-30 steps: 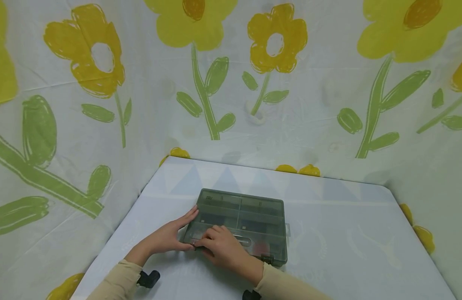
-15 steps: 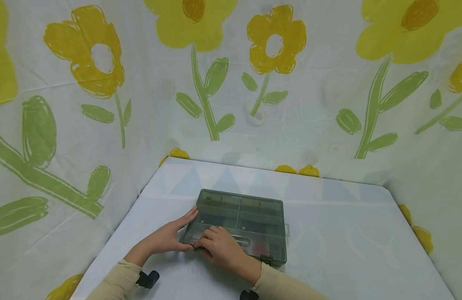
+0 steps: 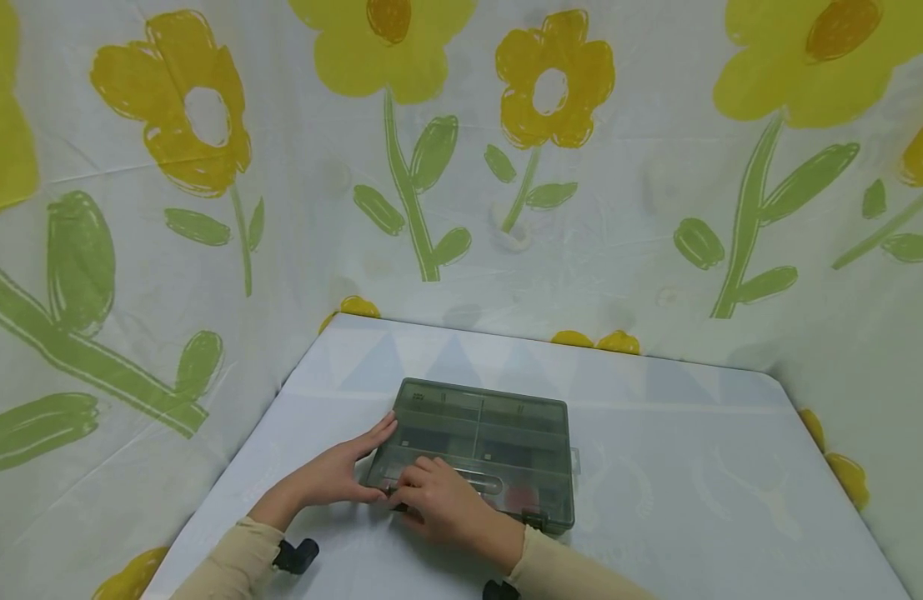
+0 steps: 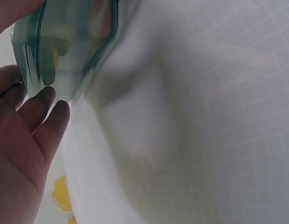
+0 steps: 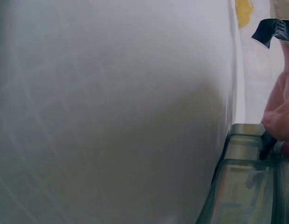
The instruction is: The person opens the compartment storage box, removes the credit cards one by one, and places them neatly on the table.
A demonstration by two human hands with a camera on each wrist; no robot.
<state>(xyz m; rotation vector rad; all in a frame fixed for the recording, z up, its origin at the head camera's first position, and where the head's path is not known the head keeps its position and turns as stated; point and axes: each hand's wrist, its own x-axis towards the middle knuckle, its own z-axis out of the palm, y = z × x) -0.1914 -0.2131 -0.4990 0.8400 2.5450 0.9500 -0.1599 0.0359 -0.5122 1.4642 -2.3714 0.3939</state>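
A dark green, see-through compartment box (image 3: 442,429) with a lid lies on the white table. My left hand (image 3: 329,477) holds its near left corner, fingers along the left side and thumb at the front. In the left wrist view, the fingertips (image 4: 50,95) touch the box's end wall (image 4: 65,51). My right hand (image 3: 442,504) bends over the front edge, with curled fingers at the box's left front latch. The right wrist view shows the thumb (image 5: 277,123) pressed against that dark latch (image 5: 267,145). The other fingertips of this hand are largely hidden.
A second front latch (image 3: 534,519) sits near the right corner of the box, and a clear tab (image 3: 575,460) sticks out on its right side. Something reddish (image 3: 521,498) shows through the lid. Flower-printed cloth (image 3: 619,208) surrounds the white table (image 3: 694,467).
The right hand's fingers have dipped slightly at the left front latch. The left hand and the box keep their places.
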